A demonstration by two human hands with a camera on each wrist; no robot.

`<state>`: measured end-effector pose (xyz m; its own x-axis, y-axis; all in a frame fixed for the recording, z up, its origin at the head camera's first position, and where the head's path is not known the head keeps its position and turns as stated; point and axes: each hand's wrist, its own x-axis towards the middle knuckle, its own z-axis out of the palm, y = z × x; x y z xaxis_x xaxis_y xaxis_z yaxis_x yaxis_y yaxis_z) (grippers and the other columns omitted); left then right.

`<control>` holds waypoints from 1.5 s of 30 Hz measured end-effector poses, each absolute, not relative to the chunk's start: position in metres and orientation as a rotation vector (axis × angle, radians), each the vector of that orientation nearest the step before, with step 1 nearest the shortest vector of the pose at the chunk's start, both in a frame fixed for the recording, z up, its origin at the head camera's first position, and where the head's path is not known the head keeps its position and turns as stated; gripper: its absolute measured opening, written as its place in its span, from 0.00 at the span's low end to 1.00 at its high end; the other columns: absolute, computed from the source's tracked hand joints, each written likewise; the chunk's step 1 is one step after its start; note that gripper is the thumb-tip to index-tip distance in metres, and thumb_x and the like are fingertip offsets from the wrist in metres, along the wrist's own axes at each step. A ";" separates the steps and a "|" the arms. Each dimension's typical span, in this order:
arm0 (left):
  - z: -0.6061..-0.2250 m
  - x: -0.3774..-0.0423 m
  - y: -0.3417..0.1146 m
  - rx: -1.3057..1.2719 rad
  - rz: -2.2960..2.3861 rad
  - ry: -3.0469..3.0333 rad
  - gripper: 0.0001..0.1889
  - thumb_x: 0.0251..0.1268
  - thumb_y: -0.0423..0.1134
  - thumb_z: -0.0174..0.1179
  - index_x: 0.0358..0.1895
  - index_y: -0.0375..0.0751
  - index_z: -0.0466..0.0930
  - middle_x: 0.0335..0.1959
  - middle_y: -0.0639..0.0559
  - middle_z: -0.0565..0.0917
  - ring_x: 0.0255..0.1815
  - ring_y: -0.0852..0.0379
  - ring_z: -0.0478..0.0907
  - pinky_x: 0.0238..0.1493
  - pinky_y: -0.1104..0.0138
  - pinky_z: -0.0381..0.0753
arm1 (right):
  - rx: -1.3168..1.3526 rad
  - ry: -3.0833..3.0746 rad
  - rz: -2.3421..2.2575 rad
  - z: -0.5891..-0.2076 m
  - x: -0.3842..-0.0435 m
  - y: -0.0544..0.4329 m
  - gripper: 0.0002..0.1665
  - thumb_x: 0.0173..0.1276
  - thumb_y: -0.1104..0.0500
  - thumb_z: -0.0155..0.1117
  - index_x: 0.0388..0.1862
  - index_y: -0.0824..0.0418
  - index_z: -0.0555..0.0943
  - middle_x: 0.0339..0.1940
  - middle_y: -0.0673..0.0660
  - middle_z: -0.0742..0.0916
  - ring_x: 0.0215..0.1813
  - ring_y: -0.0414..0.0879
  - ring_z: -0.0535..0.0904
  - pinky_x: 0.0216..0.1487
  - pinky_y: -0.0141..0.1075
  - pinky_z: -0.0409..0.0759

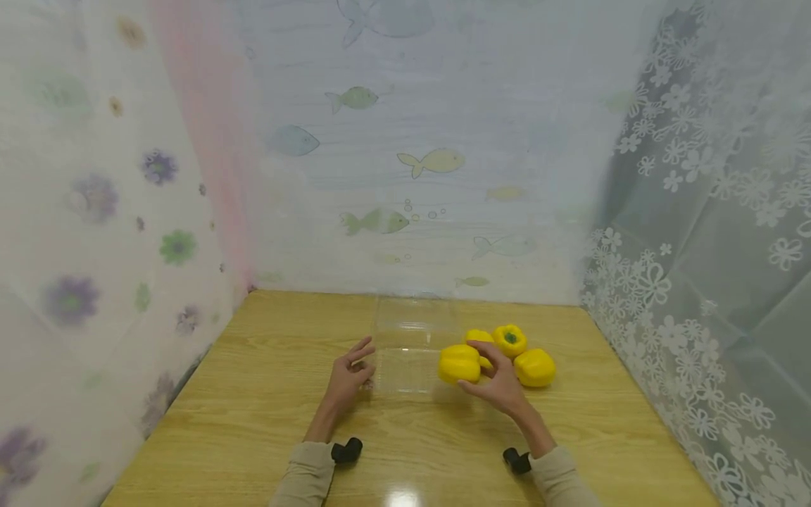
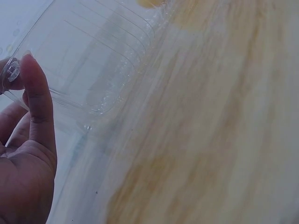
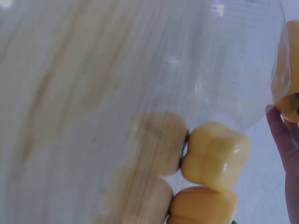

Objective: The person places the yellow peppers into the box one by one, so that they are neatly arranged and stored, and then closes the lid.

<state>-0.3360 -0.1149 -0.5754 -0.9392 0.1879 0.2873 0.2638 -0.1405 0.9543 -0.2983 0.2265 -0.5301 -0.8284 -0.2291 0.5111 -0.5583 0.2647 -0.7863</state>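
Note:
A clear plastic box lies on the table with its hinged lid folded back. At its left edge, my left hand pinches the rim between thumb and finger; the left wrist view shows the thumb against the clear wall. My right hand grips a yellow bell pepper near the box's right side, fingers on top and thumb below. Only part of that pepper enters the right wrist view. Behind and right of the hand rest more yellow peppers, one with its green stem end showing.
The wooden table meets a fish-patterned curtain at the back. Flowered sheets hang at the left and right. Each wrist carries a small black camera.

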 end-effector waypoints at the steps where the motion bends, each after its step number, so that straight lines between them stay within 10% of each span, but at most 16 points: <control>1: -0.576 -0.336 -0.115 -0.538 -2.274 -2.022 0.25 0.69 0.19 0.56 0.68 0.18 0.68 0.80 0.35 0.59 0.31 0.65 0.76 0.27 0.75 0.76 | 0.724 -2.253 1.580 -0.530 -0.299 0.225 0.42 0.55 0.69 0.80 0.69 0.70 0.73 0.67 0.69 0.77 0.65 0.45 0.75 0.56 0.36 0.82; 10: -0.575 -0.337 -0.115 -0.548 -2.281 -2.014 0.25 0.69 0.19 0.56 0.68 0.18 0.67 0.79 0.33 0.59 0.31 0.64 0.77 0.27 0.74 0.76 | 0.691 -2.303 1.578 -0.532 -0.302 0.218 0.42 0.55 0.68 0.80 0.69 0.65 0.74 0.67 0.68 0.77 0.68 0.66 0.73 0.58 0.53 0.81; 27: -0.574 -0.332 -0.113 -0.549 -2.292 -2.000 0.25 0.69 0.18 0.55 0.68 0.16 0.66 0.80 0.32 0.57 0.33 0.62 0.77 0.28 0.74 0.76 | 0.668 -2.343 1.799 -0.525 -0.304 0.201 0.42 0.60 0.65 0.78 0.72 0.67 0.71 0.70 0.68 0.74 0.66 0.66 0.74 0.55 0.38 0.83; 45: -0.575 -0.330 -0.114 -0.567 -2.323 -1.992 0.27 0.70 0.20 0.56 0.70 0.18 0.64 0.81 0.36 0.56 0.33 0.65 0.76 0.29 0.75 0.76 | 0.657 -2.545 1.726 -0.522 -0.312 0.181 0.40 0.67 0.62 0.73 0.74 0.67 0.67 0.76 0.69 0.68 0.73 0.73 0.66 0.65 0.59 0.75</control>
